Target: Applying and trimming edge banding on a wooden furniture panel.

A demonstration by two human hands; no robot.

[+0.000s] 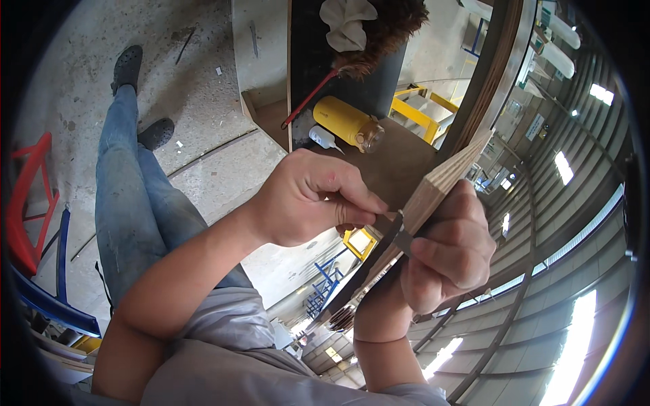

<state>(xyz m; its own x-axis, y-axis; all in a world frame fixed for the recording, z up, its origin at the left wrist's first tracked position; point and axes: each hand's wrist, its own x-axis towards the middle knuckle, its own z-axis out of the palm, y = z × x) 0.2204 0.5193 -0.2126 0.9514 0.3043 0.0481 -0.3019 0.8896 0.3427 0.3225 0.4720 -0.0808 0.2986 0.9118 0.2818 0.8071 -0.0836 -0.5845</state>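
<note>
A pale wooden board (430,193) with a layered edge runs diagonally in front of me. At its near side, my right hand (453,243) is closed with a small flat grey metal blade (403,239) between thumb and fingers, close against the board's edge. My left hand (305,196) comes from the left in a pinch, thumb and index finger together. From its fingertips a thin pale sliver (391,215) reaches toward the blade and the board; its exact kind is too small to make out. The fingers behind the board are partly hidden.
Beyond my left hand, a yellow bottle (336,120) and a small white nozzle bottle (322,137) lie on a brown surface. A brown feather duster (379,44) with a red handle lies beside them. A red metal frame (24,210) stands at far left.
</note>
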